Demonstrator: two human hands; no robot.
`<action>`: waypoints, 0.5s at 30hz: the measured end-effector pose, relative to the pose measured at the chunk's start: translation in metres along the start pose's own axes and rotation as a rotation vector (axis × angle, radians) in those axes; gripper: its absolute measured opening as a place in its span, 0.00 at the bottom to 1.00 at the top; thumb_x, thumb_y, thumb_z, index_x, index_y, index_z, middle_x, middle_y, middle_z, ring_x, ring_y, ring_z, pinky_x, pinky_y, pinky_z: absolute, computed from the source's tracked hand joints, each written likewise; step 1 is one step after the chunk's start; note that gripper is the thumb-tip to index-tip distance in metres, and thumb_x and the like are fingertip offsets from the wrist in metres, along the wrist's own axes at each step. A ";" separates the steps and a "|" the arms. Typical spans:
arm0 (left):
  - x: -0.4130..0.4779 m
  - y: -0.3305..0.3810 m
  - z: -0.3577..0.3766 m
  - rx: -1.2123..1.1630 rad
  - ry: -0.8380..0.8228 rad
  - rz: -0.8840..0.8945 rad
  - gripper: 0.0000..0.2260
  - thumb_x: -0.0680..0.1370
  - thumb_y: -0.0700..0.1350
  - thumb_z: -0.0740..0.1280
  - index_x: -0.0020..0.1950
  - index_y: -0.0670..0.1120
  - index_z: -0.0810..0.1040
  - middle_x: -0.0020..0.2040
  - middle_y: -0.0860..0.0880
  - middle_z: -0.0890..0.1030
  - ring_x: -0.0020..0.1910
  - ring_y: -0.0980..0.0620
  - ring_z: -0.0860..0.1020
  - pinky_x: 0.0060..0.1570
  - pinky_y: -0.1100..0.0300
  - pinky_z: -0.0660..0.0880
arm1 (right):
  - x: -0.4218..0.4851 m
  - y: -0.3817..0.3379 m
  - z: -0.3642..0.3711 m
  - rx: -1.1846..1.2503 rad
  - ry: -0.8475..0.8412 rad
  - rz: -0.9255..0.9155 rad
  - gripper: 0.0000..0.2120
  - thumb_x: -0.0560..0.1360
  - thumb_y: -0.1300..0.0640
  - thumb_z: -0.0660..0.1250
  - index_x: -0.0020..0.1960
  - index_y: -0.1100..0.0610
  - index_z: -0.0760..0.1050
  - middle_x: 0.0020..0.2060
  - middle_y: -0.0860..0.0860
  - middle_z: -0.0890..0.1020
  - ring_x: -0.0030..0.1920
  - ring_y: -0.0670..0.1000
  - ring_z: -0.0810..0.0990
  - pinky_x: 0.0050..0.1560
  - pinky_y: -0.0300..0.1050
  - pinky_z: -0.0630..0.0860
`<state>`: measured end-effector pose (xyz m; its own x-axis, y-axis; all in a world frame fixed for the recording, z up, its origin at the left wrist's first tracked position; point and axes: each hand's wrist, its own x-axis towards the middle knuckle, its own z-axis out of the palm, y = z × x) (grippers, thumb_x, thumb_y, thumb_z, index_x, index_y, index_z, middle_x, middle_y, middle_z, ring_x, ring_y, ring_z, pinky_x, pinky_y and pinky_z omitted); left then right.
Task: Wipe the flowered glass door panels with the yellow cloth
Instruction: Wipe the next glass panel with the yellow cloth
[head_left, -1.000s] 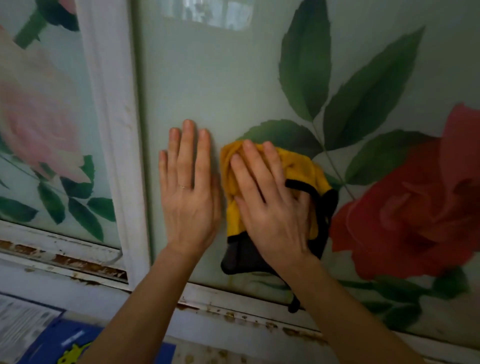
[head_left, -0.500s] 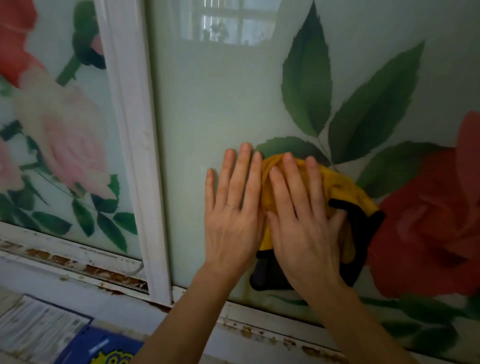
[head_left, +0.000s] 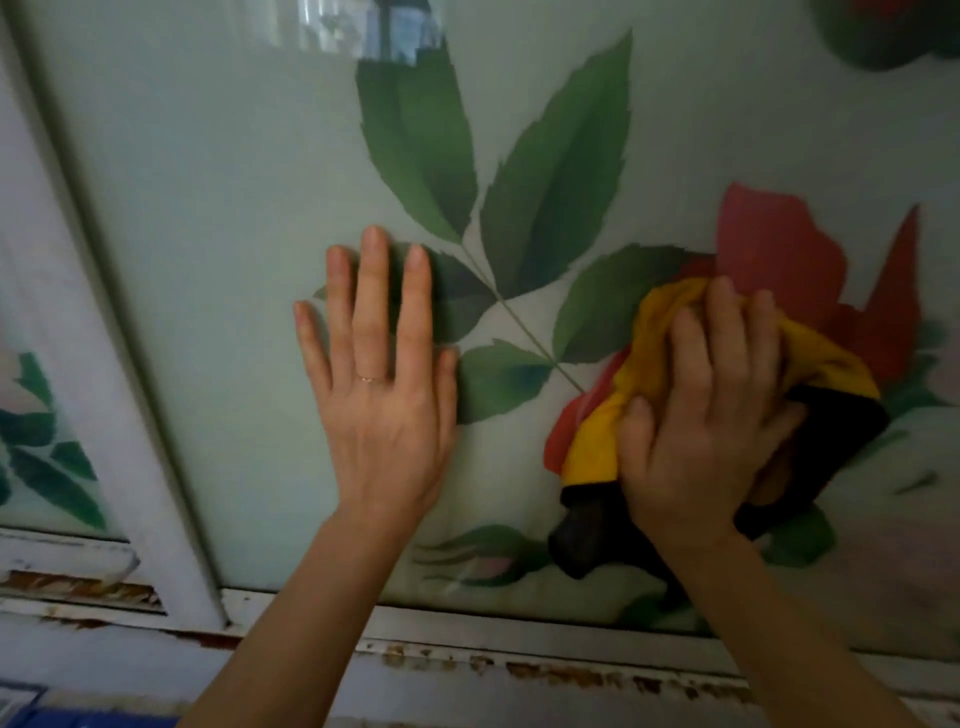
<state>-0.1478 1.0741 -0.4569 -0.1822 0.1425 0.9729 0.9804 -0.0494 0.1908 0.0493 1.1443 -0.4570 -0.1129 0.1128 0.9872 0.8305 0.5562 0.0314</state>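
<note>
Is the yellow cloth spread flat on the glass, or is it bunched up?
Bunched up: the yellow cloth bulges in folds under the right hand.

Red rose (head_left: 769, 244) half behind yellow cloth (head_left: 649, 332) under right hand (head_left: 701, 415)

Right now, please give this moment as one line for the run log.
phase: wipe | left hand: flat on glass door panel | right hand: holds yellow cloth against red rose print

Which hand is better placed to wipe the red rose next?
Right. The right hand grips the bunched yellow cloth against the glass panel, at the lower left edge of the red rose. The left hand lies flat and bare on the printed leaves, apart from the cloth, probably only bracing.
</note>
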 end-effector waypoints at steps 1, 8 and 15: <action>0.001 0.007 0.001 0.000 -0.007 0.023 0.23 0.85 0.43 0.59 0.79 0.41 0.60 0.78 0.36 0.61 0.78 0.36 0.56 0.77 0.36 0.50 | 0.000 -0.010 0.003 0.008 0.013 0.045 0.25 0.81 0.51 0.54 0.77 0.56 0.60 0.77 0.55 0.62 0.80 0.56 0.57 0.62 0.60 0.63; -0.005 0.054 0.019 -0.011 -0.014 0.129 0.19 0.87 0.44 0.58 0.78 0.45 0.65 0.78 0.43 0.60 0.79 0.43 0.58 0.77 0.39 0.53 | 0.004 -0.037 0.004 0.022 -0.032 -0.035 0.24 0.84 0.51 0.57 0.78 0.56 0.60 0.77 0.53 0.62 0.80 0.54 0.57 0.62 0.59 0.63; -0.003 0.069 0.025 -0.014 -0.031 0.107 0.23 0.83 0.41 0.65 0.78 0.43 0.66 0.78 0.42 0.60 0.78 0.38 0.61 0.77 0.36 0.53 | 0.002 0.040 -0.019 -0.004 -0.107 -0.146 0.21 0.86 0.50 0.52 0.77 0.54 0.61 0.77 0.53 0.62 0.78 0.55 0.59 0.58 0.57 0.66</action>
<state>-0.0774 1.0947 -0.4494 -0.0739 0.1657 0.9834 0.9929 -0.0801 0.0881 0.0924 1.1505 -0.4504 -0.2892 0.1182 0.9499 0.8031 0.5700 0.1736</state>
